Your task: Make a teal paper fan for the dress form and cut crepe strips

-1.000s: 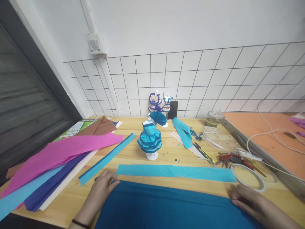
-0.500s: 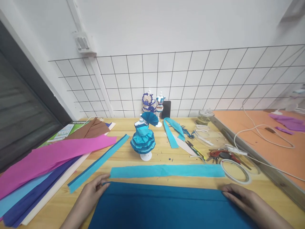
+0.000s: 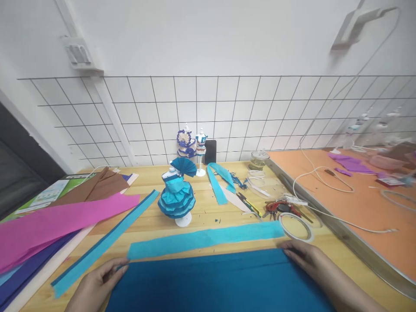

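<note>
A wide dark blue sheet of crepe paper (image 3: 208, 286) stretches between my hands at the bottom of the view. My left hand (image 3: 99, 279) pinches its far left corner, thumb and fingers closed. The far right corner is gripped by my right hand (image 3: 307, 258). Just beyond the sheet's far edge lies a light blue strip (image 3: 204, 239), close to the fingertips of both hands. Behind that stands a small dress form (image 3: 177, 197) in a ruffled light and dark blue dress with a pleated fan at its top.
Left are a two-tone blue strip (image 3: 107, 242), a pink sheet (image 3: 71, 212) and a brown sheet (image 3: 94, 186). Right are a tape roll (image 3: 296, 227), red-handled tools (image 3: 282, 209), a yellow cutter (image 3: 251, 206) and a glass jar (image 3: 258, 160). An orange table (image 3: 367, 216) adjoins.
The camera view has turned to the right, so most things appear further left. Both hands still hold the dark blue sheet at its corners.
</note>
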`<state>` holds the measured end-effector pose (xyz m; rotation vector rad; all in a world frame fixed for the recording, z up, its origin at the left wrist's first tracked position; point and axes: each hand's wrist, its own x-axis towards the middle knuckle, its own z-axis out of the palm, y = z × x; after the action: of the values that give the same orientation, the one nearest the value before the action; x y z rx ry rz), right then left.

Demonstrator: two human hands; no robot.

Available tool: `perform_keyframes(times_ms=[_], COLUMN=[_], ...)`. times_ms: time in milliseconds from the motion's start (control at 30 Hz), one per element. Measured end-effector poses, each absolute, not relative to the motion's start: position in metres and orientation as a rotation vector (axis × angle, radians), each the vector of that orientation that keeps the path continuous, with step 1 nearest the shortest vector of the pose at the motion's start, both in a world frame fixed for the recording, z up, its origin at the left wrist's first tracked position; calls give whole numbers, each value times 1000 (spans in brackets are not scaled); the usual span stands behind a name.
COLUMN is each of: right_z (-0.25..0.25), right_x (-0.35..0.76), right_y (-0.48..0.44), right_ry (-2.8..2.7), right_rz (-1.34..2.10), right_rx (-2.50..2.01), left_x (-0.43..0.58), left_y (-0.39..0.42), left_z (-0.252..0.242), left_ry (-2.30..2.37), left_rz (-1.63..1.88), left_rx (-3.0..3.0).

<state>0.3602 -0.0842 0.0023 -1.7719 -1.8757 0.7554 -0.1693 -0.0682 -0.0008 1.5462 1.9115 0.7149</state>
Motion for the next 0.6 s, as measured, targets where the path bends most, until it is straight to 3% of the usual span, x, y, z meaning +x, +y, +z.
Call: perform_keyframes(times_ms=[267, 600], right_z=[-19, -9], right_x=[377, 368], right_y=[-69, -68], right_ry=[-1789, -1843], right_rz=[698, 521], right_rx=[-1847, -1811], left_x=[-167, -169], left_y=[-60, -59], left_z=[-3, -3], left_ry=[1888, 1886], left_rz=[789, 826], left_rx=[1445, 1637])
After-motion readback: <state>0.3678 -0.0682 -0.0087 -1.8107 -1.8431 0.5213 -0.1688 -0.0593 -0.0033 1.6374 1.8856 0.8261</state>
